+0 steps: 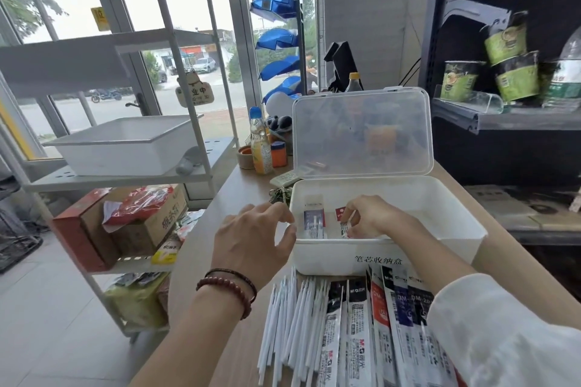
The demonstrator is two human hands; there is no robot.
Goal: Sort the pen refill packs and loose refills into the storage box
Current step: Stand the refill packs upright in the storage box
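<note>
Right hand [367,217] pinching red pack [340,212] (lengthwise front-to-back), storage box [393,258]

Left hand [254,239]: back up, fingers loosely curved, thumb spread, holds nothing. Fingertips at near-left corner of storage box [320,257]; contact unclear. Left forearm bare, enters from bottom-left. Bead bracelet [226,287] and dark cord [239,275] on left wrist.

Right hand [371,217]: inside box, left half, close to front wall. Fingers bent down, thumb and forefinger pinch red-white refill pack [340,212]. Right forearm bare, crosses box front rim. White sleeve [503,333] covers upper arm at bottom-right.
</note>
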